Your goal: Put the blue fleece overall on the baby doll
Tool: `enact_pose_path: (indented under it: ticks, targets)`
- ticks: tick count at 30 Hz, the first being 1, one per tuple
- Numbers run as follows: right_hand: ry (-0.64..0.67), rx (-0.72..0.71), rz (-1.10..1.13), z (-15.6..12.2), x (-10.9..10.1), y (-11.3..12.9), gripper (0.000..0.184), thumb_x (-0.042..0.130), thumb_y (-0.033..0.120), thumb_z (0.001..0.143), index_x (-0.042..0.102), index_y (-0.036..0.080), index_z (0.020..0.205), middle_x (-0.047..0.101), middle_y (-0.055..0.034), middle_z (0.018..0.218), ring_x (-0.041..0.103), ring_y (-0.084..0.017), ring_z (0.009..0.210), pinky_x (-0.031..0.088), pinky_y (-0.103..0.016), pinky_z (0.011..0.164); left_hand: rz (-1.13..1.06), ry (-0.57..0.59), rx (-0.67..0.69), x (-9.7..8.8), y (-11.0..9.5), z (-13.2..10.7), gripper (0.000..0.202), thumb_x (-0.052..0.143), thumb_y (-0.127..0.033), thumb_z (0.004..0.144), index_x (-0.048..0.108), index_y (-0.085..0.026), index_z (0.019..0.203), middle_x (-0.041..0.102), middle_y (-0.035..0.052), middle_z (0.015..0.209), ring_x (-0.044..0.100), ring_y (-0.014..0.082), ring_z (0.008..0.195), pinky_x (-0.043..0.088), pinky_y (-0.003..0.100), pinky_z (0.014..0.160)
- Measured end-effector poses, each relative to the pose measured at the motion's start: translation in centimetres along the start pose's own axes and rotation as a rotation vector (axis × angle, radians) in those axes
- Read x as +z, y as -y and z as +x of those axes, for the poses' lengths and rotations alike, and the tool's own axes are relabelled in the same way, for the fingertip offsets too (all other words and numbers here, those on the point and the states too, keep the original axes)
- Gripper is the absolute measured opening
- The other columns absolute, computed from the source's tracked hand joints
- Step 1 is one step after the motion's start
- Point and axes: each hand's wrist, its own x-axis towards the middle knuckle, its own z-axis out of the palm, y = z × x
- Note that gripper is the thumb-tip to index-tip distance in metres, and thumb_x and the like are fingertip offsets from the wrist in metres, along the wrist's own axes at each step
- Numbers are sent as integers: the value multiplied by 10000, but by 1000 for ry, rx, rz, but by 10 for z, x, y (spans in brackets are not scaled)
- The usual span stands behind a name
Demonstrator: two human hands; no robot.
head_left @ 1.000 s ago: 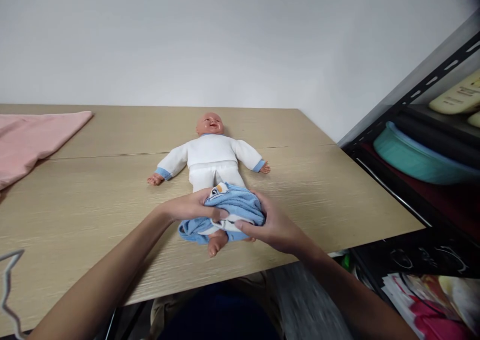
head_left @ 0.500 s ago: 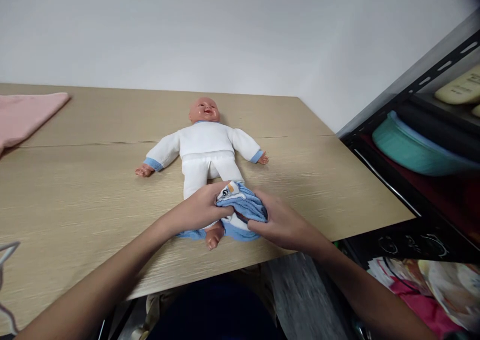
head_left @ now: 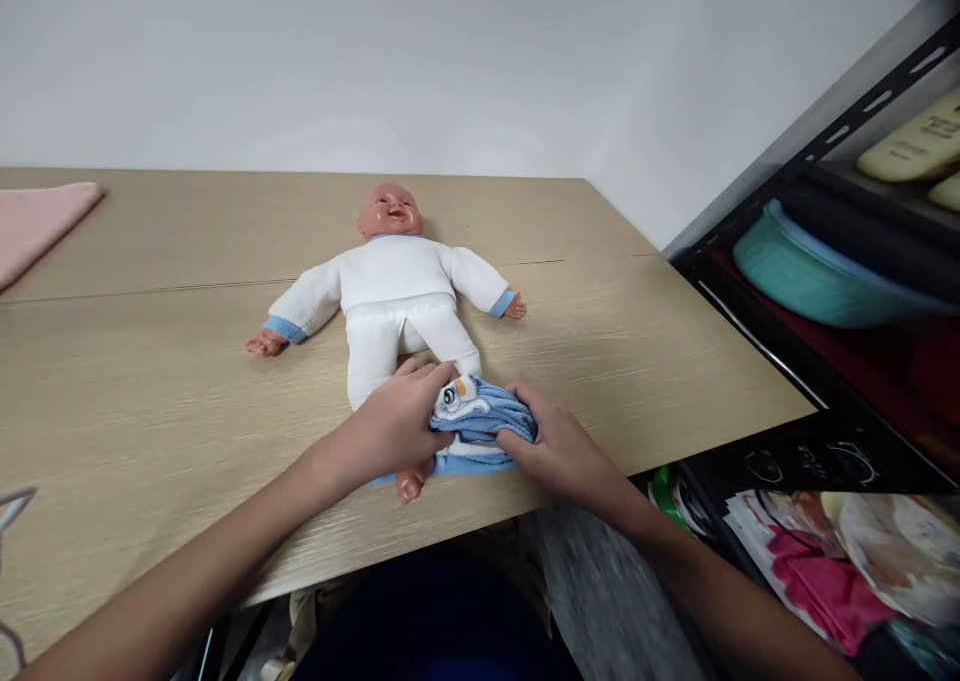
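A baby doll (head_left: 399, 266) in a white top with blue cuffs lies on its back on the table, its feet toward me. Blue and white pants (head_left: 484, 411) with an embroidered animal face are bunched around the end of its leg on the right, hiding that foot. My left hand (head_left: 405, 411) is closed on the left side of the bunched cloth, across the doll's other leg. On the right side, my right hand (head_left: 551, 441) grips the same cloth between thumb and fingers. The doll's other foot (head_left: 410, 483) shows bare below my left hand.
A pink cloth (head_left: 45, 226) lies at the table's far left. White wire (head_left: 11, 511) shows at the left edge. To the right stands a black shelf rack with a teal basin (head_left: 817, 271) and pale bottles (head_left: 911, 146). The table's front edge (head_left: 450, 536) is close to me.
The view has shifted slightly, so the doll appears farther left. Both hands keep hold of the pants, whose bunched folds now look flatter and closer around the doll's leg.
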Motion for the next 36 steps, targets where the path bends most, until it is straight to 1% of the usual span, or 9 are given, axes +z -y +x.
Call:
enact_pose_path:
  ticks: [3,6,13,19,22,26,31,33,36]
  targets:
    - [-17,54,271,4,16,-14,245,618,366,868,611,234,1073,638,2,914,604,-220,836,476,-364,789,-138,63,-51,-1,3,0,260,628,-283,923,526,-250,1160,720,61,1058,705,301,966,509,405,825]
    - [-58,95,377,5,27,-20,295,626,381,853,610,227,1104,632,4,910,584,-211,822,481,-350,759,-214,99,-49,-4,3,0,198,564,-304,935,497,-257,1115,702,29,961,704,270,869,481,376,764]
    - [16,-16,39,-6,23,-10,220,775,315,875,618,242,1010,702,-21,976,652,-251,913,473,-377,798,-5,200,-28,-13,3,-9,405,667,-385,912,452,-255,1230,651,22,953,666,290,884,427,375,751]
    - [61,-81,38,-11,24,-14,564,825,241,867,546,274,1355,733,-50,1225,712,-281,1081,535,-428,930,-170,207,21,-15,14,-13,447,727,-315,896,477,-265,1264,673,17,1072,674,265,961,463,383,828]
    - [-8,-174,27,-9,30,-20,540,868,298,893,532,285,1316,724,-32,1171,722,-258,1008,556,-403,868,-289,208,3,-16,19,-12,473,750,-279,870,478,-265,1256,672,-3,1066,668,242,942,477,371,830]
    - [-177,-431,19,-1,33,-28,505,905,288,898,557,302,1264,680,-16,1137,707,-231,1004,591,-370,854,-415,187,-2,-17,24,-11,453,781,-286,873,502,-256,1229,665,-7,1075,660,226,949,503,351,827]
    - [-237,-521,38,10,22,-27,524,879,195,881,609,321,1312,648,-78,1308,676,-297,1241,642,-419,932,-488,56,-12,-16,24,-15,649,809,-293,893,478,-266,1451,678,47,1315,709,244,1105,554,347,921]
    - [-219,-491,65,13,15,-26,548,895,206,877,628,332,1338,642,-93,1372,658,-320,1316,639,-458,1011,-499,44,-6,-17,23,-17,564,779,-312,937,519,-277,1437,715,15,1215,723,231,1031,561,332,878]
    - [-150,-446,84,18,7,-27,555,894,188,865,660,337,1345,712,-67,1307,709,-307,1234,630,-454,1030,-465,12,69,-20,23,-16,248,749,-349,978,633,-248,1172,690,6,1080,698,229,977,561,329,850]
